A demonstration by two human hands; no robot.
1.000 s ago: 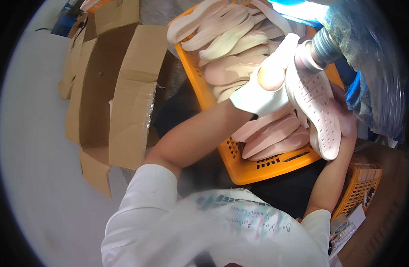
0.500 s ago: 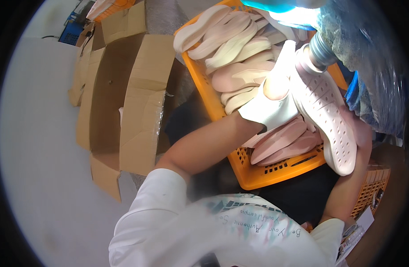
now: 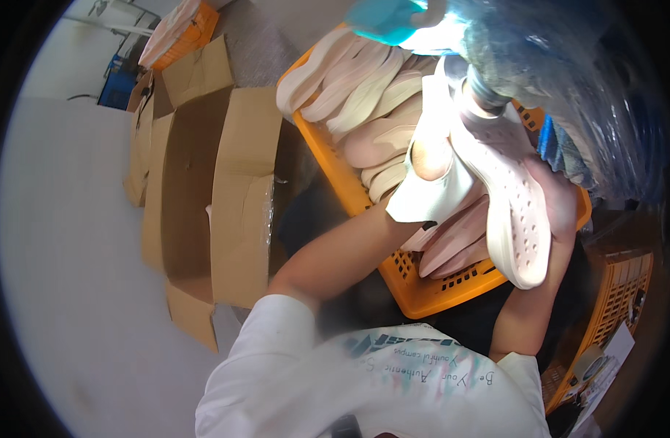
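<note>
A pale pink shoe sole (image 3: 521, 212), dotted with small holes, is tilted lengthwise below a ribbed metal machine head (image 3: 488, 95). Its upper end meets or nearly meets the head; glare hides the exact contact. My left hand (image 3: 433, 175), in a white glove with bare skin showing, grips the sole's left edge near that end. From the right side, my right hand (image 3: 557, 193) wraps behind the sole and supports it, its fingers partly hidden. Beneath both hands, an orange crate (image 3: 430, 299) holds several pink and cream soles (image 3: 390, 139).
An opened cardboard box (image 3: 240, 197) stands left of the crate. Plastic-wrapped machinery (image 3: 568, 80) and a bright lamp (image 3: 444, 33) hang over the upper right. Another orange basket (image 3: 616, 292) is at lower right, with a tape roll (image 3: 589, 363) and papers beside it.
The view has shifted, so the crate, box and machine sit differently in the picture. Both hands still hold the sole at the metal head, and the sole's lower end has swung slightly left.
</note>
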